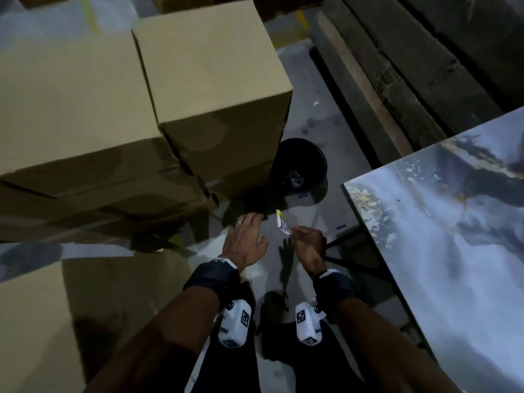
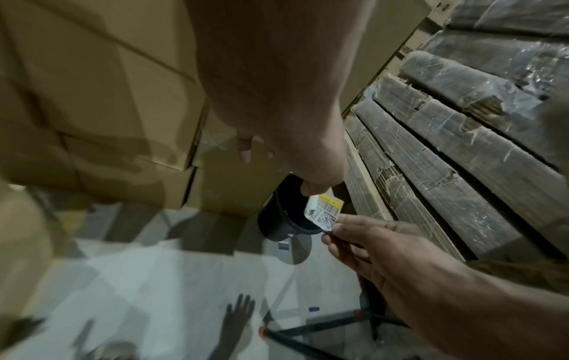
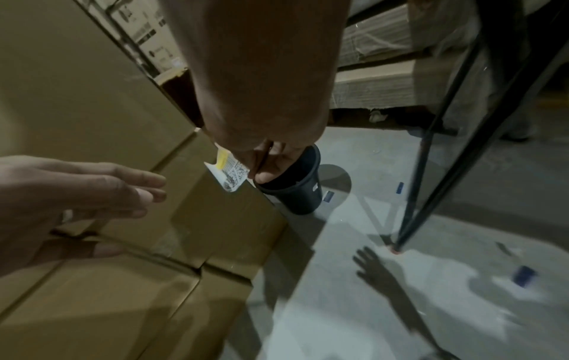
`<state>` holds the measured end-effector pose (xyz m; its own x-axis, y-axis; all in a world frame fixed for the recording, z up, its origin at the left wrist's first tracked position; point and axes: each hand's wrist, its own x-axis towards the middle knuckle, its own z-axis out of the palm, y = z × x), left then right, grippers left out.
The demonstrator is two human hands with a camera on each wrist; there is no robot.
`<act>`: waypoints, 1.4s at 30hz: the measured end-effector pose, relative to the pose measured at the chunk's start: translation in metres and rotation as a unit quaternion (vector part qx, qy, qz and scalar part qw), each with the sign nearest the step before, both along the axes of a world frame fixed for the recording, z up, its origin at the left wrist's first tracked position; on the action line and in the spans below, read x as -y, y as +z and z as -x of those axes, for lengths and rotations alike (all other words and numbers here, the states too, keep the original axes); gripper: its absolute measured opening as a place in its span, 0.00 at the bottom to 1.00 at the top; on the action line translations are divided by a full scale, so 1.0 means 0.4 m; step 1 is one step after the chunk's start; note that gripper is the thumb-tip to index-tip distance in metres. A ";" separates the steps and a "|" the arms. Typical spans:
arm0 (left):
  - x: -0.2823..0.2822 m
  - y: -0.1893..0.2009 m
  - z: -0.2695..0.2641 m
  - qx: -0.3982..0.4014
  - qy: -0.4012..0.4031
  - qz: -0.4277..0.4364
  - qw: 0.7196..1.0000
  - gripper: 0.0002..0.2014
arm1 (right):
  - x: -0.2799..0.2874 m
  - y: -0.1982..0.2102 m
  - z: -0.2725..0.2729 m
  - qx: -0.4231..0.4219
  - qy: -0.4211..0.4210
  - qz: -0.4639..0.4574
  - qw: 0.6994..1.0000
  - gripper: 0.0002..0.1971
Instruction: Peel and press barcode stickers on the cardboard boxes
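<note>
My right hand (image 1: 304, 239) pinches a small white barcode sticker (image 1: 283, 224) with a yellow band by its lower corner; the sticker (image 2: 323, 214) hangs in the air in front of a black bin. My left hand (image 1: 246, 239) is beside it on the left, fingers spread and straight, holding nothing. In the right wrist view the sticker (image 3: 229, 174) shows against the lower cardboard box (image 3: 221, 219), and the left hand (image 3: 77, 199) hovers just short of that box. Stacked brown cardboard boxes (image 1: 209, 89) rise to the front left.
A black bin (image 1: 299, 167) stands on the concrete floor right of the boxes. A table (image 1: 442, 222) with a mottled grey top and black legs is at my right. Wrapped flat cardboard bundles (image 2: 462, 121) lie behind. Another box (image 1: 34, 321) sits near left.
</note>
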<state>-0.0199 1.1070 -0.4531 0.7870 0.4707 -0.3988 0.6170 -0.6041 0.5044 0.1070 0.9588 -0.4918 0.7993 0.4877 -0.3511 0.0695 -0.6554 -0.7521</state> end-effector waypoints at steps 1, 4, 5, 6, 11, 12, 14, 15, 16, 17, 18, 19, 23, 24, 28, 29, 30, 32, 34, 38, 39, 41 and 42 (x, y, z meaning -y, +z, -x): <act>-0.005 -0.037 -0.021 0.003 0.000 0.001 1.000 0.32 | -0.015 -0.031 -0.016 -0.002 -0.020 0.011 1.000 0.08; -0.020 -0.152 -0.086 0.005 0.001 0.002 1.000 0.33 | -0.052 -0.142 -0.065 0.001 -0.041 -0.017 0.999 0.08; -0.024 -0.187 -0.107 0.006 -0.001 0.005 1.000 0.33 | -0.062 -0.173 -0.078 -0.014 -0.051 -0.044 0.998 0.07; -0.029 -0.220 -0.127 0.010 -0.001 0.005 1.000 0.33 | -0.070 -0.201 -0.094 -0.026 -0.065 -0.063 0.996 0.08; -0.054 -0.375 -0.209 0.033 0.001 0.008 0.999 0.35 | -0.101 -0.431 -0.211 -0.085 -0.128 -0.089 0.984 0.07; -0.063 -0.403 -0.227 0.040 0.000 0.006 0.999 0.35 | -0.119 -0.444 -0.230 -0.096 -0.144 -0.086 0.981 0.07; -0.082 -0.461 -0.264 0.049 -0.003 0.003 0.999 0.35 | -0.166 -0.443 -0.261 -0.109 -0.171 -0.096 0.974 0.03; -0.091 -0.489 -0.282 0.054 -0.002 0.004 0.999 0.35 | -0.186 -0.448 -0.277 -0.107 -0.183 -0.101 0.972 0.02; -0.100 -0.516 -0.297 0.058 -0.001 0.006 0.998 0.35 | -0.202 -0.461 -0.298 -0.098 -0.188 -0.106 0.972 0.03; -0.109 -0.542 -0.311 0.062 -0.001 0.005 0.998 0.35 | -0.217 -0.469 -0.315 -0.085 -0.190 -0.108 0.972 0.05; -0.115 -0.568 -0.322 0.064 0.002 0.000 0.998 0.34 | -0.231 -0.482 -0.332 -0.066 -0.188 -0.117 0.973 0.05; -0.122 -0.595 -0.331 0.063 0.006 -0.007 0.998 0.34 | -0.243 -0.501 -0.348 -0.043 -0.180 -0.119 0.975 0.04; -0.143 -0.666 -0.353 0.041 0.014 -0.010 0.999 0.32 | -0.275 -0.599 -0.412 0.078 -0.149 -0.080 0.982 0.04; -0.148 -0.677 -0.358 0.035 0.012 -0.010 0.999 0.32 | -0.282 -0.629 -0.426 0.104 -0.142 -0.062 0.982 0.05; -0.152 -0.712 -0.376 0.011 0.003 -0.014 1.000 0.32 | -0.292 -0.720 -0.470 0.161 -0.116 -0.010 0.980 0.09; -0.152 -0.716 -0.382 0.005 0.001 -0.016 1.000 0.32 | -0.292 -0.731 -0.478 0.169 -0.112 -0.006 0.979 0.11; -0.154 -0.720 -0.389 0.001 0.000 -0.016 1.000 0.32 | -0.291 -0.736 -0.485 0.172 -0.107 -0.006 0.979 0.11; -0.152 -0.725 -0.398 0.000 -0.003 -0.015 1.000 0.31 | -0.290 -0.740 -0.488 0.180 -0.095 -0.008 0.979 0.11; -0.146 -0.722 -0.401 0.001 -0.006 -0.013 1.000 0.31 | -0.287 -0.742 -0.486 0.182 -0.098 0.004 0.978 0.10; -0.139 -0.704 -0.403 0.014 -0.013 -0.018 1.000 0.33 | -0.290 -0.723 -0.466 0.202 -0.090 0.017 0.975 0.01; -0.138 -0.709 -0.404 0.018 -0.013 -0.019 1.000 0.33 | -0.291 -0.712 -0.453 0.236 -0.087 0.000 0.968 0.02; -0.134 -0.694 -0.395 0.022 -0.019 -0.020 0.999 0.34 | -0.283 -0.688 -0.428 0.278 -0.075 -0.046 0.957 0.03; -0.131 -0.684 -0.391 0.022 -0.019 -0.019 0.999 0.34 | -0.276 -0.689 -0.423 0.266 -0.073 -0.060 0.959 0.04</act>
